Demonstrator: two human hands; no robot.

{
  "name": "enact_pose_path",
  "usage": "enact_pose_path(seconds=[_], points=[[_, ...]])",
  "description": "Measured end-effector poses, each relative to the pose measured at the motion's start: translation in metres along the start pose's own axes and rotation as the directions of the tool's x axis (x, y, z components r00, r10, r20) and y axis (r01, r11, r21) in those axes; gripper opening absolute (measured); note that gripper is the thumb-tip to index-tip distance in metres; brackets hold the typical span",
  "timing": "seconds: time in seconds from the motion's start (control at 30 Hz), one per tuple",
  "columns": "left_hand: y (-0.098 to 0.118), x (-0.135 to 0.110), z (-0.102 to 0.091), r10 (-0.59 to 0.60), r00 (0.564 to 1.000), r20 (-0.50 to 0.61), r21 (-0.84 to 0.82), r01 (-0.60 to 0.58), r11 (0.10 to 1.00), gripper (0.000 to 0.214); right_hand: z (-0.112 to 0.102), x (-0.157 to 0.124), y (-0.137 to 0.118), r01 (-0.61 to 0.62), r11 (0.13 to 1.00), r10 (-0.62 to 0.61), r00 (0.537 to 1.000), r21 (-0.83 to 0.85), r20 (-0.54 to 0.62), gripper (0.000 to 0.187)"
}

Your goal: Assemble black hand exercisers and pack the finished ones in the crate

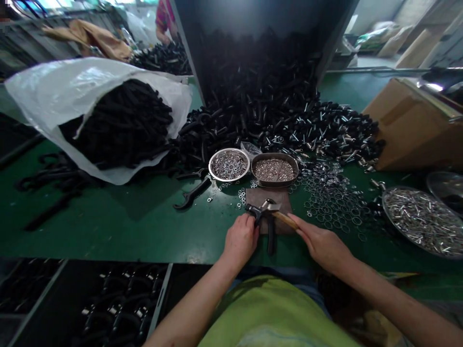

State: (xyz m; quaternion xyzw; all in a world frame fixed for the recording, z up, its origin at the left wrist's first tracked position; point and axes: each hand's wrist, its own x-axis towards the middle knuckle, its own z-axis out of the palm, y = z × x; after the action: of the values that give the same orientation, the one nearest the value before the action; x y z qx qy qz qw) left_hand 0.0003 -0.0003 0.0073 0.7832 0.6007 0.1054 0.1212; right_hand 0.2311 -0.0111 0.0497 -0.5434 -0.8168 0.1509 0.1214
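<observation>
My left hand (241,238) is closed on a black curved metal part (269,231) that lies on a small brown block (268,201) at the table's front edge. My right hand (320,241) grips the wooden handle of a small hammer (278,213), and the hammer's steel head rests on the top of the black part. Just behind the block stand two round metal dishes: one with shiny nuts (229,165) and one with small washers (275,169).
A big heap of black parts (267,106) fills the middle back of the green table (119,221). A white plastic sack of black parts (108,115) lies at left. Loose rings (329,197), a tray of pins (423,219), a cardboard box (412,125) at right. A black spanner (191,193) lies nearby.
</observation>
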Motion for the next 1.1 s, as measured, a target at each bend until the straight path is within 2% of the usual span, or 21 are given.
enact_pose_path(seconds=[0.03,0.1,0.17,0.27,0.37,0.47,0.53,0.6,0.7,0.83,0.97,1.03,1.1], points=[[-0.001,0.002,0.000,-0.007,1.000,0.002,-0.009,0.007,1.000,0.009,0.004,0.000,0.006,-0.022,0.999,0.023,0.999,-0.043,0.036,0.043],[-0.007,0.004,-0.002,-0.018,1.000,-0.002,-0.045,0.017,0.999,0.008,0.010,-0.001,0.019,-0.073,0.990,0.075,0.997,-0.120,0.011,0.043],[-0.021,0.003,-0.005,-0.040,0.999,-0.037,-0.085,0.036,0.996,0.008,0.011,-0.002,0.035,-0.140,0.967,0.122,0.988,-0.212,-0.096,0.043],[-0.058,-0.012,-0.014,-0.126,0.983,-0.133,-0.090,0.114,0.989,0.012,0.008,-0.007,0.061,-0.260,0.885,0.170,0.953,-0.386,-0.253,0.043],[-0.105,-0.042,-0.029,-0.245,0.951,-0.191,0.018,0.253,0.967,0.017,0.009,-0.011,0.089,-0.304,0.797,0.160,0.939,-0.522,-0.303,0.042],[-0.141,-0.070,-0.048,-0.353,0.892,-0.284,0.236,0.422,0.876,0.023,0.014,-0.014,0.112,-0.303,0.777,0.146,0.939,-0.551,-0.310,0.041],[-0.151,-0.076,-0.060,-0.363,0.863,-0.352,0.303,0.472,0.828,0.027,0.020,-0.015,0.122,-0.294,0.794,0.136,0.939,-0.533,-0.317,0.042],[-0.152,-0.066,-0.068,-0.324,0.865,-0.384,0.279,0.443,0.852,0.028,0.025,-0.015,0.128,-0.281,0.813,0.119,0.938,-0.510,-0.327,0.043],[-0.140,-0.016,-0.075,-0.209,0.901,-0.379,0.199,0.300,0.933,0.025,0.030,-0.012,0.131,-0.256,0.836,0.077,0.931,-0.485,-0.358,0.041],[-0.118,0.091,-0.082,-0.045,0.942,-0.333,0.189,0.113,0.975,0.021,0.033,-0.007,0.130,-0.203,0.869,0.003,0.914,-0.452,-0.405,0.041],[-0.098,0.200,-0.084,0.009,0.971,-0.241,0.252,0.054,0.966,0.026,0.035,-0.004,0.133,-0.175,0.898,-0.018,0.903,-0.404,-0.430,0.040],[-0.091,0.243,-0.082,0.018,0.978,-0.209,0.264,0.039,0.964,0.026,0.034,-0.001,0.133,-0.173,0.910,-0.001,0.908,-0.376,-0.419,0.037],[-0.086,0.274,-0.077,0.008,0.985,-0.173,0.269,0.040,0.962,0.025,0.030,0.002,0.131,-0.171,0.926,0.023,0.916,-0.338,-0.401,0.034]])
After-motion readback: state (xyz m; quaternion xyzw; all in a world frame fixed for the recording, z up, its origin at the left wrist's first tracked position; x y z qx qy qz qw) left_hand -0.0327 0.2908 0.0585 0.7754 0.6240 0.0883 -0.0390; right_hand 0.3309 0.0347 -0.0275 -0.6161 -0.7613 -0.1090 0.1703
